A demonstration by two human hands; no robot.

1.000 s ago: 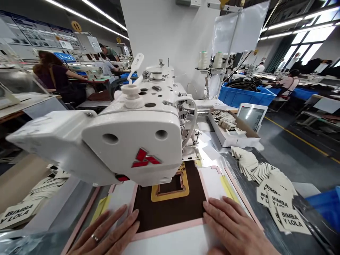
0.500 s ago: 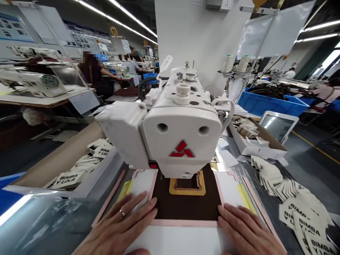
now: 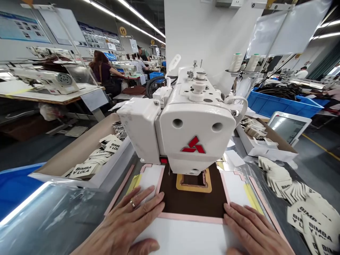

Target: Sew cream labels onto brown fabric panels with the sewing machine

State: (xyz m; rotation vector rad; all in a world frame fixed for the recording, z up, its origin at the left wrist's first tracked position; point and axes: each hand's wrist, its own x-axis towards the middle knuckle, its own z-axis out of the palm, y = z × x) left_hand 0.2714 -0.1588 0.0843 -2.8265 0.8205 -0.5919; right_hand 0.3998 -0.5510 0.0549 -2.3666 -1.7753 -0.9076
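Brown panel between left fingers, right fingers.

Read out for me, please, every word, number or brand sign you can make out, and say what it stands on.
"BIMBA Y LOLA": labels in the left box, and spread labels on the right.
"11": round yellow sign at the back.
"7": smaller round sign beyond it.
Red logo, no words: front of the sewing machine.
Too small or blurred to read: wall posters, screen, white tag.
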